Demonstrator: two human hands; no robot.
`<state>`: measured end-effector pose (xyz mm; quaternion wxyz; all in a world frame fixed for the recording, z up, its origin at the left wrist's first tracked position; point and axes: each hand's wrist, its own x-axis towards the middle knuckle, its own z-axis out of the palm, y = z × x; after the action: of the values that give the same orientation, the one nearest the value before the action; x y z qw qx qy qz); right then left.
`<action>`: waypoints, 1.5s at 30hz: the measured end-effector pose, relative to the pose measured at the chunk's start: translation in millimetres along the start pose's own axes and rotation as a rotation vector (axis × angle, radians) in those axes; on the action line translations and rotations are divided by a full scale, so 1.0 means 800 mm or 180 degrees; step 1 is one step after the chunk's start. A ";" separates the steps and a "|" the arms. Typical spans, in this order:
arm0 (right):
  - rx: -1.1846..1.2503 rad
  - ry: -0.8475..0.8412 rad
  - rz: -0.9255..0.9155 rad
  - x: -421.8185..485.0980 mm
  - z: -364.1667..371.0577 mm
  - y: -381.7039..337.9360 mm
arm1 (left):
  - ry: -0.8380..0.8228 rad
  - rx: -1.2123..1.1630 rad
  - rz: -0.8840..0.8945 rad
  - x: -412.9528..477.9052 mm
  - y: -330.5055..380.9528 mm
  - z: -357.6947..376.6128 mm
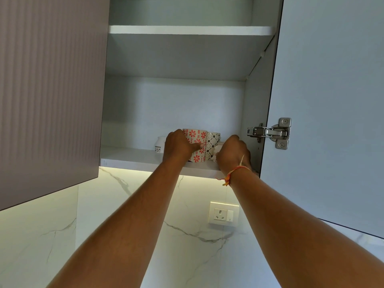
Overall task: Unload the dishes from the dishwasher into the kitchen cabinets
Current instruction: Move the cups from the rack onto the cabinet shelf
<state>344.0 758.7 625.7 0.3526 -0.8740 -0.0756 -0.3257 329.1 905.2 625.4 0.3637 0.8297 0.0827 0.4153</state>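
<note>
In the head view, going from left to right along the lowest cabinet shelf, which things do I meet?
small white jar → left hand → red-flowered mug → dark-patterned mug → right hand → metal hinge

We see soft, cool light filling the open white wall cabinet. A warm glow from beneath its white bottom shelf washes the white grey-veined marble backsplash. Focus is crisp; straight edges bow near the frame's borders.
</note>
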 end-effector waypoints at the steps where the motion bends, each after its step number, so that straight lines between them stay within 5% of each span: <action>1: -0.0044 -0.0032 -0.0014 -0.001 -0.002 0.000 | -0.0012 0.0021 0.0003 0.000 0.001 0.000; 8: 0.0016 0.0004 -0.0083 -0.007 -0.008 -0.002 | 0.0014 0.0065 -0.0003 -0.006 0.005 -0.004; 11: 0.0136 0.0409 -0.0351 -0.015 -0.009 -0.006 | 0.0298 0.0447 0.0092 -0.014 0.012 -0.004; 27: -0.0257 0.1134 -0.2224 -0.193 -0.131 0.028 | 0.1166 0.1998 0.2036 -0.207 0.043 -0.060; 36: -0.1093 0.1534 -0.2007 -0.232 -0.347 0.169 | 0.1134 0.2002 0.2568 -0.360 0.229 -0.026; 45: -0.1362 0.1405 -0.0737 -0.242 -0.510 0.306 | 0.0667 0.1563 0.2503 -0.475 0.406 0.058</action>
<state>71.8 324.6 586.5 0.1294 -0.8222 -0.0262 -0.5537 66.7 479.5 586.5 -0.0382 0.8132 -0.1057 0.5711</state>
